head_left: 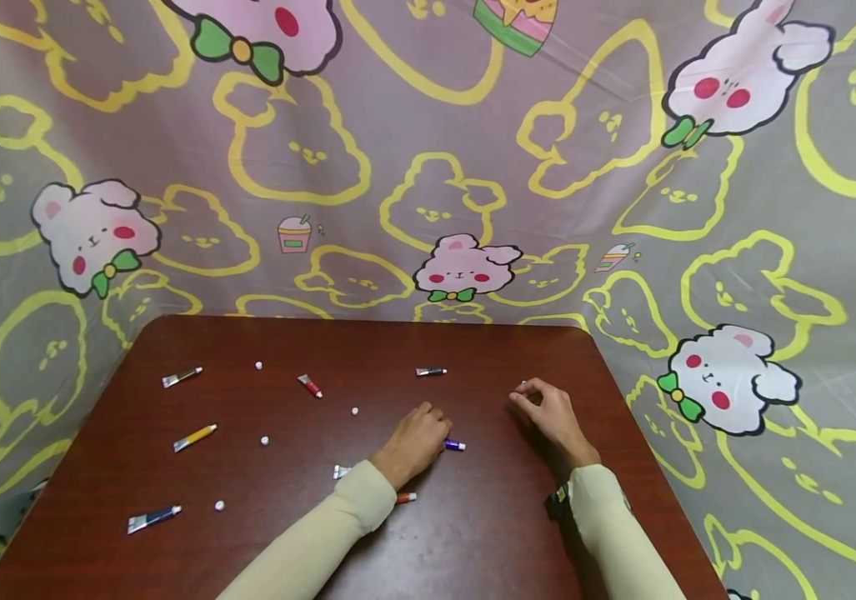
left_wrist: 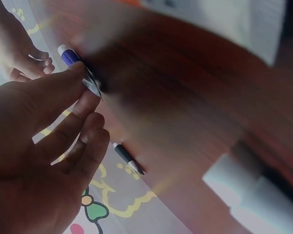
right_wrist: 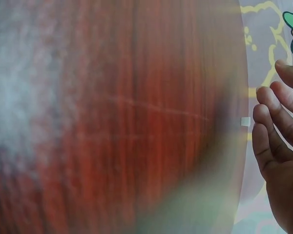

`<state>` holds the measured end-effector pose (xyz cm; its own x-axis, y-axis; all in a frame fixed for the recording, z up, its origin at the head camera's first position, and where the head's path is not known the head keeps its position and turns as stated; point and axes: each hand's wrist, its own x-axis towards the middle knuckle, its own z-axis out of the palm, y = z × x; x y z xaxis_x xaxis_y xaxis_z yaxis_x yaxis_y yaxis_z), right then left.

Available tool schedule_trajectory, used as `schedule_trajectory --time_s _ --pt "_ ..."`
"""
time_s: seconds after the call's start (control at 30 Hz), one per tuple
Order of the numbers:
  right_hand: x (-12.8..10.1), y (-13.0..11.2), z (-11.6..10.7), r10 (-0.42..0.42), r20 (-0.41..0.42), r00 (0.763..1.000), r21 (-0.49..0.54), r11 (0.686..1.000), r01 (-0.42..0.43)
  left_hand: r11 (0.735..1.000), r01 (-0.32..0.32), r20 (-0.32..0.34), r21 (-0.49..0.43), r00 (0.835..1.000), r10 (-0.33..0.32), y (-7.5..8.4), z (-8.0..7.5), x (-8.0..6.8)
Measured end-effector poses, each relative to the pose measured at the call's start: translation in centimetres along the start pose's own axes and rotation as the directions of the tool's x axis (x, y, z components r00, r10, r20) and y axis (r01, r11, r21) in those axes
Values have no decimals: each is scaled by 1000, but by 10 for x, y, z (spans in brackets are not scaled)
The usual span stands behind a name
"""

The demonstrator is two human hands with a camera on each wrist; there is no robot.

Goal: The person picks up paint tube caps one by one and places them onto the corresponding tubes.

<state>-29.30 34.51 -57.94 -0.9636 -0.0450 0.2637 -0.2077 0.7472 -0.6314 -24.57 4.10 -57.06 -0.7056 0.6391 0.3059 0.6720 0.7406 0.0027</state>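
My left hand (head_left: 412,446) is low over the middle of the table, pinching a blue paint tube (left_wrist: 71,59) between thumb and index finger. The tube's white-tipped end (head_left: 460,447) points right, toward the other hand; its crimped end is mostly behind the fingers in the head view. My right hand (head_left: 553,417) is over the table's right side, fingers loosely bent and thumb apart. A small white cap (right_wrist: 245,121) stands on the table just beyond its fingertips, apart from them. A black tube (head_left: 431,372) lies behind the left hand.
On the left of the brown table (head_left: 473,542) lie a dark tube (head_left: 182,377), a yellow tube (head_left: 195,437), a dark blue tube (head_left: 153,519) and a red tube (head_left: 310,386), with several white caps (head_left: 265,441) among them. An orange tube (head_left: 406,497) shows beside the left sleeve. Patterned cloth surrounds the table.
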Motion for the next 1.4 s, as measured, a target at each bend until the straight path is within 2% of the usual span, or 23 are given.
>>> schedule_trajectory --time_s 0.23,0.4,1.0,1.4 --pt "2 1 -6 -1 -8 1000 -12 1000 1 996 13 41 -87 999 -10 -3 -3 -1" --pt "2 0 -8 8 -19 1000 -2 1000 -8 991 9 39 -133 999 -4 -6 -8 0" --pt "7 8 -6 57 -18 998 -26 998 -57 993 54 -34 -107 998 -57 -7 -6 7" --pt "11 7 -7 97 -36 995 -20 995 -97 992 88 -65 -91 993 -95 -14 -6 13"
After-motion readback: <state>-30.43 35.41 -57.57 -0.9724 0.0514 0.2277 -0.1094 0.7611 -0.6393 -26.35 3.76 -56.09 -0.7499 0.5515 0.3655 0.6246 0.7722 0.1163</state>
